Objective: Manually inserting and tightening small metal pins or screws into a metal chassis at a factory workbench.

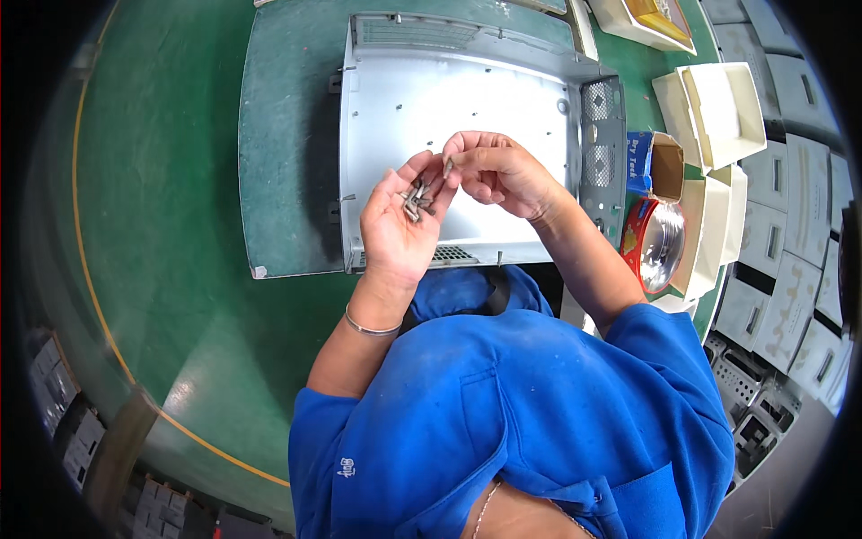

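My left hand [401,225] is turned palm up above the near left part of a shallow metal case. Cupped in it lies a small heap of short grey metal fasteners [416,199]; whether they are screws or standoffs is too small to tell. Thumb and forefinger of my right hand [501,171] pinch one such metal fastener [448,167] right at the left fingertips. Beneath both hands the silvery metal case [503,94] lies with its inside facing up. Small studs [474,114] stand from its floor, and its right wall [600,171] has perforated patches.
The case sits on a green table [292,180]. Along the right stand a blue cardboard box [654,163], a round red tub [654,244] and several cream plastic bins [718,108]. Beyond them are stacked pale boxes [790,287]. A yellow line [81,180] crosses the green floor.
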### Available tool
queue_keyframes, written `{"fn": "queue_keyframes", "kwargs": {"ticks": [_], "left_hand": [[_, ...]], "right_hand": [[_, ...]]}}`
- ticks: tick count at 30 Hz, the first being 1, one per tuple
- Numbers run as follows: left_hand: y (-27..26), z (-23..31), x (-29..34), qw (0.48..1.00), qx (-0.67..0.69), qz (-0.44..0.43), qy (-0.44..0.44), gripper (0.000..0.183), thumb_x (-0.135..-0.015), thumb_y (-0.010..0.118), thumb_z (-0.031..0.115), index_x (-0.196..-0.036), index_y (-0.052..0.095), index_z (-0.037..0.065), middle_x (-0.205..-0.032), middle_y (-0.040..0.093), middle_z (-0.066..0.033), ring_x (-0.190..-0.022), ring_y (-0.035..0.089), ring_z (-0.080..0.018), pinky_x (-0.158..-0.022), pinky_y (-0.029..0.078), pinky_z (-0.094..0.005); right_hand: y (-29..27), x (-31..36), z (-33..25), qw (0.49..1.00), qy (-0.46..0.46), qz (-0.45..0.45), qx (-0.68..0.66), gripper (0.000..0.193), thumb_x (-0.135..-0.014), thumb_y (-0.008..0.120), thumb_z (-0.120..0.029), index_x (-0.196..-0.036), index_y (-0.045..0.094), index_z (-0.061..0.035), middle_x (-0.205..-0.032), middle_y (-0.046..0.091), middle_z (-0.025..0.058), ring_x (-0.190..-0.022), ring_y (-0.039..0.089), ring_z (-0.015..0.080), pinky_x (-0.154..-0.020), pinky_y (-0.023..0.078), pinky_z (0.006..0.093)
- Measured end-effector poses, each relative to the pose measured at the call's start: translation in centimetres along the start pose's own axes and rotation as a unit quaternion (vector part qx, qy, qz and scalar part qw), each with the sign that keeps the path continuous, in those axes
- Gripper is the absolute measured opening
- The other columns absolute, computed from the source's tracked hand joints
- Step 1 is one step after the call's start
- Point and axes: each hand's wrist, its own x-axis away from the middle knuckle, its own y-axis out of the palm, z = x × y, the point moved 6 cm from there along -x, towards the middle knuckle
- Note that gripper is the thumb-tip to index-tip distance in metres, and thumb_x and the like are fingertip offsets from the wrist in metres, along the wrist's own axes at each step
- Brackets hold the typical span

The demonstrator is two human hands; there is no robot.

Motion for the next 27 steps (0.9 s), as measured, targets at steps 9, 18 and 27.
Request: {"fn": "queue_keyframes", "kwargs": {"ticks": [9, 18, 27], "left_hand": [[-1.3, 0.2, 1.4, 0.997, -0.037, 0.066, 0.001, 0.031, -0.086, 0.039, 0.013, -0.106, 0.047, -0.008, -0.108, 0.052, -0.0215, -0.107, 0.047, -0.0320, -0.098, 0.035, -0.0408], [-2.4, 0.7, 3.2, 0.995, -0.050, 0.081, 0.028, 0.025, -0.087, 0.040, 0.013, -0.096, 0.054, -0.006, -0.099, 0.057, -0.0193, -0.099, 0.053, -0.0308, -0.088, 0.044, -0.0383], [-2.2, 0.5, 3.6, 0.992, -0.084, 0.086, 0.039, 0.022, -0.088, 0.041, 0.015, -0.091, 0.056, -0.001, -0.094, 0.059, -0.0150, -0.092, 0.056, -0.0267, -0.084, 0.044, -0.0361]], "right_hand": [[-3.3, -7.5, -2.4, 0.991, -0.064, 0.061, 0.104, 0.011, -0.083, 0.048, -0.014, -0.077, 0.050, -0.0049, -0.063, 0.050, 0.0029, -0.044, 0.037, 0.0044, -0.037, 0.026, 0.0169], [-5.5, -19.0, -4.6, 0.925, -0.192, 0.142, 0.296, 0.010, -0.079, 0.056, -0.010, -0.078, 0.056, -0.0002, -0.070, 0.059, 0.0072, -0.054, 0.052, 0.0105, -0.049, 0.043, 0.0218], [-5.2, -20.2, -3.0, 0.778, -0.306, 0.380, 0.397, 0.009, -0.075, 0.061, -0.012, -0.081, 0.064, -0.0069, -0.071, 0.063, 0.0059, -0.063, 0.058, 0.0143, -0.061, 0.046, 0.0275]]}}
